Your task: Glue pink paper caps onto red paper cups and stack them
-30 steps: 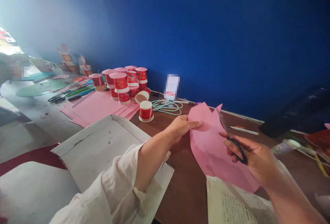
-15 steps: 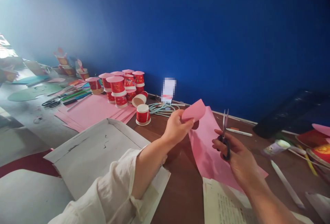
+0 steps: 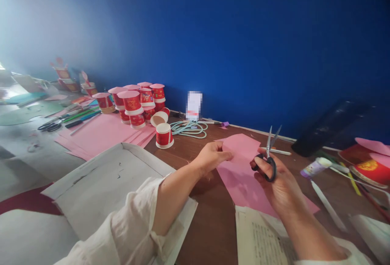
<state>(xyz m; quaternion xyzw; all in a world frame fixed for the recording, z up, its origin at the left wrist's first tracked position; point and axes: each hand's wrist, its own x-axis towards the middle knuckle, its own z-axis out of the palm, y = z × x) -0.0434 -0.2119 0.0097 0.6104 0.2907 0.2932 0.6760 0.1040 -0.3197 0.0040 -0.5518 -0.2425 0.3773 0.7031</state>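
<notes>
My left hand (image 3: 211,156) pinches the folded-over top edge of a pink paper sheet (image 3: 240,175) that lies on the brown table (image 3: 210,224). My right hand (image 3: 276,181) grips black-handled scissors (image 3: 269,153), blades pointing up and slightly apart, just right of the fold. The lower part of the pink sheet runs under my right hand and onto a printed page (image 3: 265,240).
Red paper cups (image 3: 137,104) with pink lids stand at the back left beside a stack of pink sheets (image 3: 100,131). A single red cup (image 3: 164,135), a coiled green cable (image 3: 190,129), a glue stick (image 3: 315,167), pens (image 3: 327,204) and a white cardboard tray (image 3: 100,179) surround the hands.
The scissors came out of the paper and now point up. My left hand folded the top of the pink sheet over and lowered it towards the table.
</notes>
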